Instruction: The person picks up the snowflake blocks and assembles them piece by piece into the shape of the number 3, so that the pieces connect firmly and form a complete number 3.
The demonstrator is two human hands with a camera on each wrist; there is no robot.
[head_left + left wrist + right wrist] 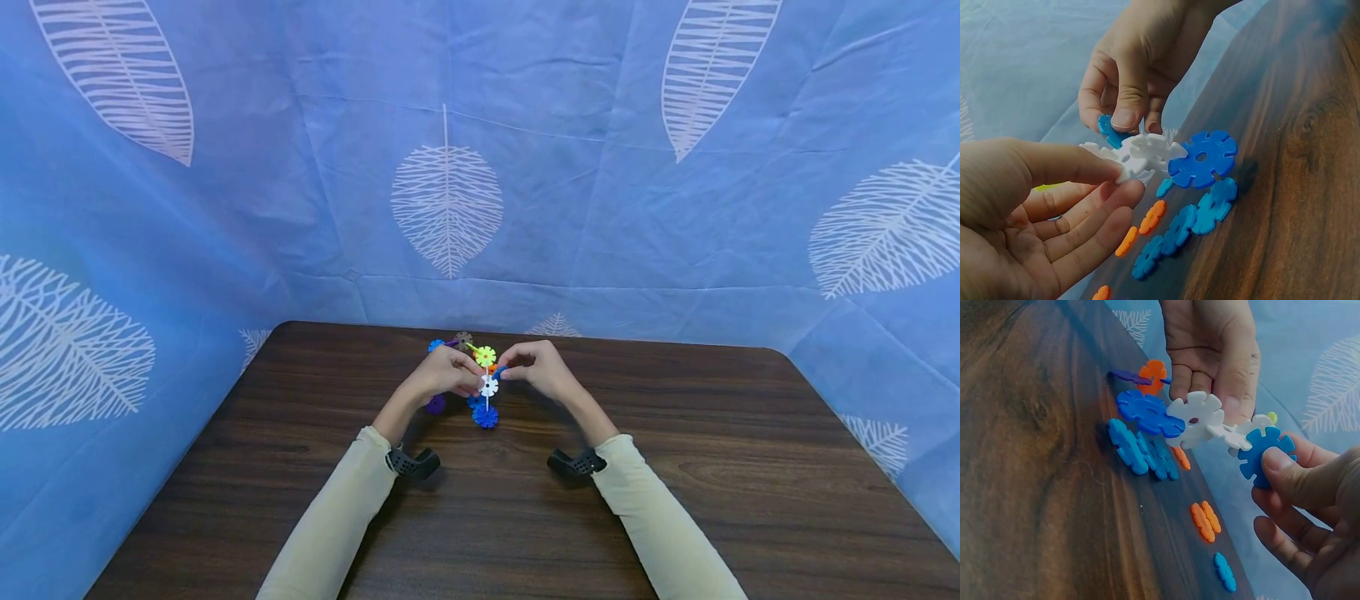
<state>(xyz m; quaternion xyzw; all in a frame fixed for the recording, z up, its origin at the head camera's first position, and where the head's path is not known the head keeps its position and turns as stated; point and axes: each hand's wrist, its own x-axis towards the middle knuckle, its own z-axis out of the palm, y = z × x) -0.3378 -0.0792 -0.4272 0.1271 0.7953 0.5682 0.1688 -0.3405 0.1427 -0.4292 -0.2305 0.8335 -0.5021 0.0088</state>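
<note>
With the blue disc (1251,465) right against the white discs (1202,407), you appear to be at a slot-to-slot joint; whether the notches have engaged, I cannot tell. Left hand (447,372): thumb and a fingertip pinch a white disc, other fingers loosely extended beneath. Right hand (543,367): thumb laid over the face of the blue disc, fingers behind it. Site of work: toward the far edge of the table, between your two hands. For a clean joint, I would turn the blue disc crosswise to its white neighbour, line up one notch with one notch, then press straight in, without twisting. Brace the white disc close to that notch; the dark blue disc (1221,147) at the chain's near end probably adds leverage, and a hard push could loosen its link. Beyond the pinch, the yellow disc (486,356) shows in the head view. Surface: dark wood-grain table (675,467), corners rounded, orange discs (1202,522) and light blue discs (1125,449) below your hands. Room: blue cloth (570,208) with white leaf prints, hung behind the table and down its sides, with creases; a black band (414,464) at your left wrist, cream sleeves (330,517) on both arms.
</note>
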